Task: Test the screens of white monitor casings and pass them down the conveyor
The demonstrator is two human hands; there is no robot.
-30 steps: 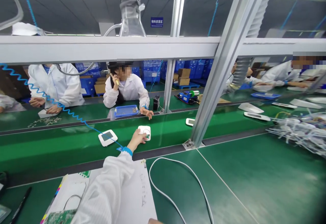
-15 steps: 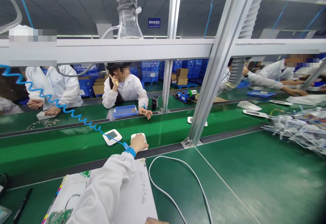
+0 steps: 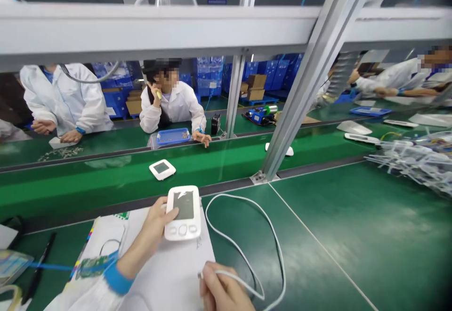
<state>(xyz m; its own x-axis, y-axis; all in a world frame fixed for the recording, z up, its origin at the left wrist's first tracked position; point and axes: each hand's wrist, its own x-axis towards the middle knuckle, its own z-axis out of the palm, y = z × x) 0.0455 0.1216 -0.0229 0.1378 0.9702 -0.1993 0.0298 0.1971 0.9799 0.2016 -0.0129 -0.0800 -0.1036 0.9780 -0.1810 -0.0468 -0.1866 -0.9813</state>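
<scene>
A white handheld device [image 3: 172,231] with a grey screen and three round buttons is gripped at its left side by my left hand [image 3: 155,221], thumb over the screen's edge. A blue band circles that wrist. Low in the picture, my right hand [image 3: 224,290] pinches a white cable [image 3: 259,226] close to its small plug. The plug points left, apart from the device. Beneath both hands lies a white paper sheet [image 3: 176,273] with faint handwriting. The cable loops over the green table to the right.
Another white device [image 3: 162,169] lies on the green conveyor belt [image 3: 116,172]. A metal post [image 3: 303,99] rises at the belt's near edge. White cables [image 3: 416,160] are heaped at right. A green circuit board [image 3: 92,266] and black pen [image 3: 40,266] lie at left. Co-workers sit across.
My left hand has lifted the device off the belt and brought it over the paper. My right hand has come into fuller view, holding the cable's plug end. The view has tilted down.
</scene>
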